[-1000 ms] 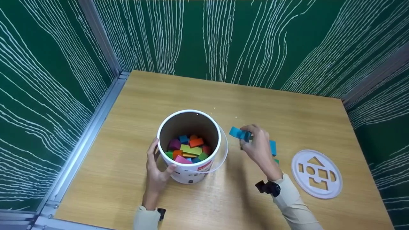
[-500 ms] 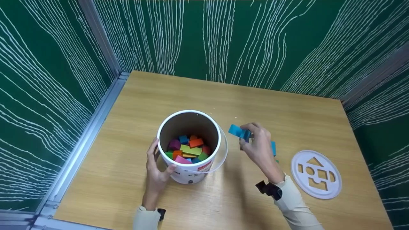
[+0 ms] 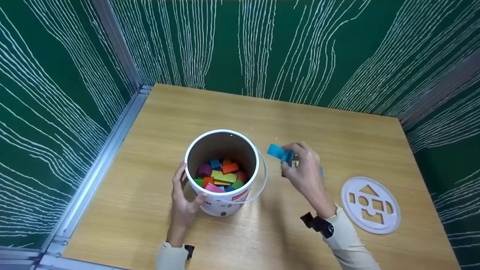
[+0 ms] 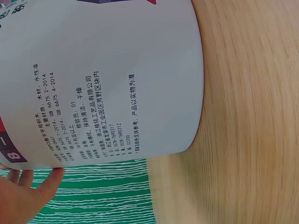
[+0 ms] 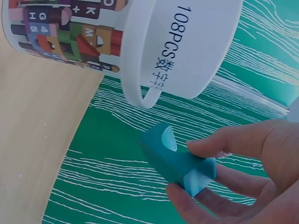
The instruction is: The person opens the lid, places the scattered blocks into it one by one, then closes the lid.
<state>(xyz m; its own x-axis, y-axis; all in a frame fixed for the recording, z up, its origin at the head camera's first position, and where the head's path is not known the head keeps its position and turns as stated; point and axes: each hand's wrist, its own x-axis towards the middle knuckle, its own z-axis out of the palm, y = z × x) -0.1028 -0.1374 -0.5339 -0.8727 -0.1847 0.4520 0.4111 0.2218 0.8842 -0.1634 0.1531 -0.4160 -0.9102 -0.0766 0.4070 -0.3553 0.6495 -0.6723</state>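
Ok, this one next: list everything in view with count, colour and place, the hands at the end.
wood-grain table: 1, light brown, across the centre
wavy-lined panels: 3, green with white lines, left, back and right
metal frame rails: several, grey, along panel edges
cylindrical bucket: 1, white with printing, upright on table
curved handle: 1, white, on bucket
small shaped blocks: over ten, some hidden, mixed colours, inside bucket
notched block: 1, blue, in right hand
mostly hidden piece: 1, blue, behind right hand
round disc with six cut-outs: 1, white, table's right side
wrist devices: 2, black, one per wrist
fabric sleeves: 2, cream, on forearms
left hand: 1, bare, touching bucket
right hand: 1, bare, pinching notched block
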